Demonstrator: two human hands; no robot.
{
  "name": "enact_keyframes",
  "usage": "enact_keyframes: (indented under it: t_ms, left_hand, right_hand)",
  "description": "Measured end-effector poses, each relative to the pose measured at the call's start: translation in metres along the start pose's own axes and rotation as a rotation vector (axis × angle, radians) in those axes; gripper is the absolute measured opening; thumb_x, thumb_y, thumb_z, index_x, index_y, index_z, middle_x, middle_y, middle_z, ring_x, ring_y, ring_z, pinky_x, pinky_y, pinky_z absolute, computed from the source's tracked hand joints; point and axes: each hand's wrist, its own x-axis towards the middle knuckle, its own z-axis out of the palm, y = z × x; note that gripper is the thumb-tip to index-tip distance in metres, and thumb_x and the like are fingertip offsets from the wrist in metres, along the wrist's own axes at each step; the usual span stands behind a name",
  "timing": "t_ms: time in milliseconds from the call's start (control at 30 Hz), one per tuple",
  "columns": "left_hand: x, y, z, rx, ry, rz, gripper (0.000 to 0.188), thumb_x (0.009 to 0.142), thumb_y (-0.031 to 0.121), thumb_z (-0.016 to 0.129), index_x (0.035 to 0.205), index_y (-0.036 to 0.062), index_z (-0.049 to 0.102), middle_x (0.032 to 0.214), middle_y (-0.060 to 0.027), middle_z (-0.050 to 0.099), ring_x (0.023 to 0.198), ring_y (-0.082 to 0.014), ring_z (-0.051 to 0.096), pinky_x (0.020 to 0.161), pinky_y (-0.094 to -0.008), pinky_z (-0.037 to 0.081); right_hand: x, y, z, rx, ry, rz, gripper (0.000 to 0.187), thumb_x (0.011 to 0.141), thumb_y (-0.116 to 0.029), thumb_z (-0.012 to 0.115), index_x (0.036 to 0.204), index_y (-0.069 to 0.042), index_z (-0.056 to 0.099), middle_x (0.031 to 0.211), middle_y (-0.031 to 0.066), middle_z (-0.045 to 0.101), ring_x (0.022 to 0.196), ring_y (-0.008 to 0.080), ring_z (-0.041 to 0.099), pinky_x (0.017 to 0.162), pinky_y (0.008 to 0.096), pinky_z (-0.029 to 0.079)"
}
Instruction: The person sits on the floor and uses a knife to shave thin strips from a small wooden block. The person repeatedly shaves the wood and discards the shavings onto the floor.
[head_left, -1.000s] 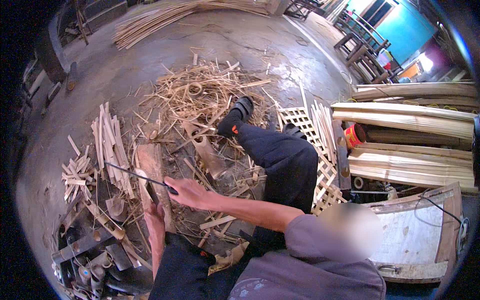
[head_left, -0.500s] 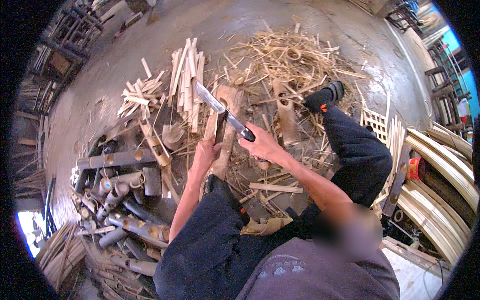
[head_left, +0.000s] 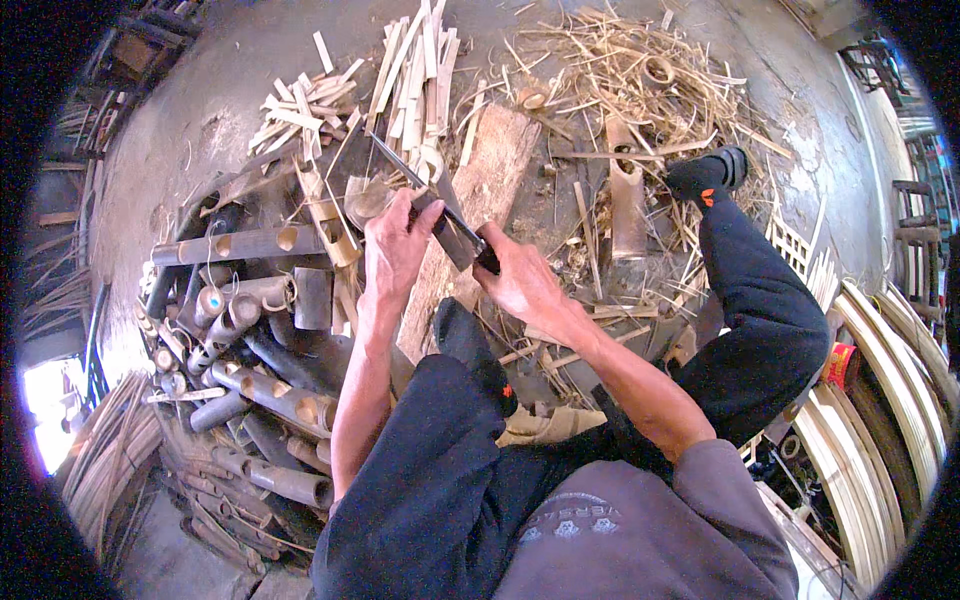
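My right hand is closed round the dark handle of a long knife. Its blade slants up and left, past my left thumb. My left hand grips a short dark-skinned bamboo piece held between the two hands. The blade lies along or against this piece; how deep it sits cannot be made out. Beneath and beyond my hands is a worn wooden block lying on the floor between my feet.
Split bamboo strips and a pile of short pieces lie ahead. Curly shavings heap at the far right, near a bamboo tube. Cut bamboo tubes stack at left. Long pale strips curve along the right.
The knife has come down and tilted edge-on, and my hands are closer together around the bamboo piece. The bamboo piece has turned from upright to slanting. The view has shifted slightly.
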Motion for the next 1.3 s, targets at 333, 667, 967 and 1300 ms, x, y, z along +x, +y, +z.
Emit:
enact_keyframes:
  t_ms: [333,667,967,1300]
  left_hand:
    - [-0.017,-0.041,0.003,-0.07,0.144,-0.239,0.019,0.085,0.019,0.069,0.09,0.0036,0.059,0.064,-0.0008,0.052,0.059,-0.0096,0.043,0.056,-0.0255,0.04]
    - [-0.045,-0.111,0.082,-0.841,0.04,-0.408,0.025,0.099,0.03,0.045,0.103,0.006,0.051,0.075,-0.005,0.056,0.06,-0.0142,0.055,0.06,-0.0322,0.05]
    - [-0.073,-0.003,0.011,-1.22,-0.086,-0.769,0.022,0.101,0.024,0.039,0.109,0.0063,0.05,0.063,-0.0033,0.045,0.045,-0.0124,0.041,0.048,-0.031,0.044]
    - [-0.12,0.056,-0.04,-1.224,-0.198,-0.757,0.025,0.101,0.023,0.041,0.118,0.0055,0.046,0.06,-0.0018,0.044,0.041,-0.0114,0.038,0.042,-0.0279,0.037]
  right_hand:
    - [-0.043,0.132,0.049,-0.003,-0.099,0.082,0.034,0.081,-0.021,0.063,0.106,-0.001,0.053,0.078,0.0225,0.062,0.073,0.0393,0.063,0.065,0.0434,0.048]
    - [-0.036,0.091,-0.009,0.099,0.266,-0.05,0.034,0.08,-0.017,0.064,0.111,-0.004,0.06,0.084,0.0202,0.062,0.075,0.0282,0.064,0.068,0.0353,0.049]
    - [-0.001,0.037,-0.017,-0.384,0.016,-0.258,0.022,0.076,-0.022,0.067,0.096,-0.013,0.065,0.072,0.0145,0.065,0.067,0.0347,0.064,0.062,0.0435,0.051]
    - [0.083,0.085,-0.053,-0.531,0.295,-0.002,0.026,0.08,-0.03,0.062,0.087,-0.006,0.069,0.069,0.0182,0.065,0.062,0.0325,0.065,0.059,0.0432,0.052]
